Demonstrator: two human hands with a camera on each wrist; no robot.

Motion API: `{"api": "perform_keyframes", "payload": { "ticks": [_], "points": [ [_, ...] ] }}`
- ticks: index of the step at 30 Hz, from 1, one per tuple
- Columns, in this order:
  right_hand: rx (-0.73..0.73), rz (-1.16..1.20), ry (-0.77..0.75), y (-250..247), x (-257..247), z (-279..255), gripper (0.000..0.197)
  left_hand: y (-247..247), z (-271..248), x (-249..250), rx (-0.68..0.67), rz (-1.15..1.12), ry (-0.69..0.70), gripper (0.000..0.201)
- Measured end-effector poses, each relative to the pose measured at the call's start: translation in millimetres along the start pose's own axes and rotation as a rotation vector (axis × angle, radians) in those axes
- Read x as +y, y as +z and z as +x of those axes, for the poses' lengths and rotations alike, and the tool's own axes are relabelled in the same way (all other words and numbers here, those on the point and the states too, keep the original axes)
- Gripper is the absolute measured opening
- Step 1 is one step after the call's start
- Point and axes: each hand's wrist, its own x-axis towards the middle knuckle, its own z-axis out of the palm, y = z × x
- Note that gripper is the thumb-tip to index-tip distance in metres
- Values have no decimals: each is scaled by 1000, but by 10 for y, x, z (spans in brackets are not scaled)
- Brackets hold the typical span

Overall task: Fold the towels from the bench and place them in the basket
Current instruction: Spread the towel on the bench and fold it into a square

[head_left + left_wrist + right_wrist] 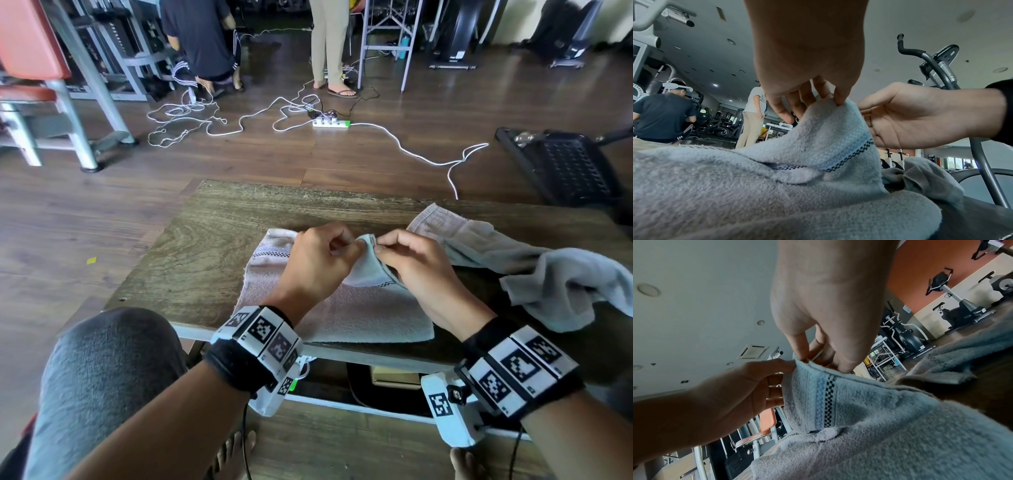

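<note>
My left hand (317,260) pinches the raised corner of the pale blue towel (359,308) lying flat on the bench (191,260); my right hand (416,263) pinches that same corner, grip tight. A second towel (561,284) lies crumpled at right.

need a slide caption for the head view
Both hands pinch one towel corner above the bench.
</note>
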Motion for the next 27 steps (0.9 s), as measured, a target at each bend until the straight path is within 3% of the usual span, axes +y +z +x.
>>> {"api": "perform_keyframes", "payload": {
  "ticks": [6, 27],
  "points": [
    [-20, 47, 7, -3, -23, -22, 16, 10, 13, -14, -23, 13, 2, 23],
    [-62, 103, -3, 31, -20, -26, 2, -17, -22, 67, -21, 48, -54, 17]
  ]
}}
